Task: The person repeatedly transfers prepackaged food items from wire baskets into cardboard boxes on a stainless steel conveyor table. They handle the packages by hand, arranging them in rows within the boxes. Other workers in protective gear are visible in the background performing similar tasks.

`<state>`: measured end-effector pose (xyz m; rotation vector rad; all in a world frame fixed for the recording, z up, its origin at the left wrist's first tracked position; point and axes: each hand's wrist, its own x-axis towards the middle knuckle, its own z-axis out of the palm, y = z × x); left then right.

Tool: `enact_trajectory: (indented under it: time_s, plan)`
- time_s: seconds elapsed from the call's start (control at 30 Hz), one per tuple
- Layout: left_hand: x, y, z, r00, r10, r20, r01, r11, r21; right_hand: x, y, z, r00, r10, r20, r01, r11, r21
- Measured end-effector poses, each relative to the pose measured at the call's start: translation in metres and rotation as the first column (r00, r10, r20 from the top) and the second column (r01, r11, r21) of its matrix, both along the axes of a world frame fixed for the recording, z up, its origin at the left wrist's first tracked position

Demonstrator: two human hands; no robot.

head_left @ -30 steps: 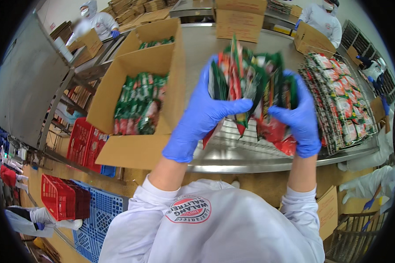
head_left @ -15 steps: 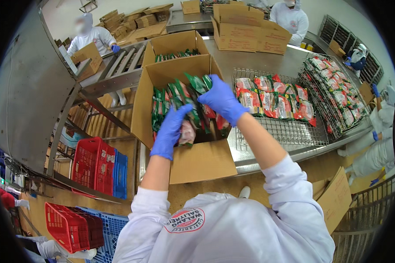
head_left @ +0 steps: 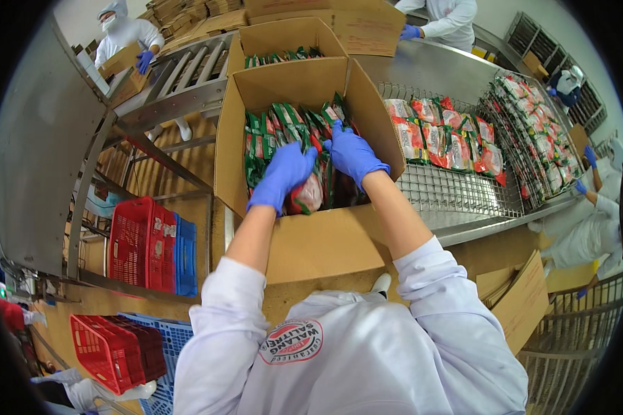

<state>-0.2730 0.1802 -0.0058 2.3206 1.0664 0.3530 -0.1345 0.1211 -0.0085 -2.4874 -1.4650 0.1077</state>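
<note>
Both gloved hands, left hand point(head_left: 282, 176) and right hand point(head_left: 353, 153), grip clamped on packets point(head_left: 304, 138) inside the cardboard box point(head_left: 256, 90)

We find the open carton point(head_left: 304, 90) packed tight with packets point(head_left: 284, 135), its upright flaps point(head_left: 377, 104) walling both sides. Our gloved hands fill the near end. The wire rack point(head_left: 457, 197) to the right is bare at its near edge; more packets point(head_left: 443, 135) crowd its far part.

Red crates point(head_left: 142, 242) and blue crates point(head_left: 185, 257) stacked on the floor, wire rack point(head_left: 457, 197) with more packets point(head_left: 443, 138), second open box point(head_left: 284, 41) behind, co-workers in white at the edges
</note>
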Motion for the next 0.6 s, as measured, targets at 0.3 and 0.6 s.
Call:
enact_trajectory:
  time_s: [0.3, 0.6]
  plan:
    - [0.033, -0.023, -0.054, 0.958, 0.134, -0.254, -0.105, 0.987, 0.123, 0.01, 0.005, 0.024, 0.997, 0.055, -0.056, -0.056, 0.998, -0.002]
    - [0.002, -0.053, 0.003, 0.993, -0.105, -0.05, 0.111, 0.982, 0.155, -0.022, -0.109, 0.03, 0.988, 0.153, 0.018, -0.144, 0.876, 0.461]
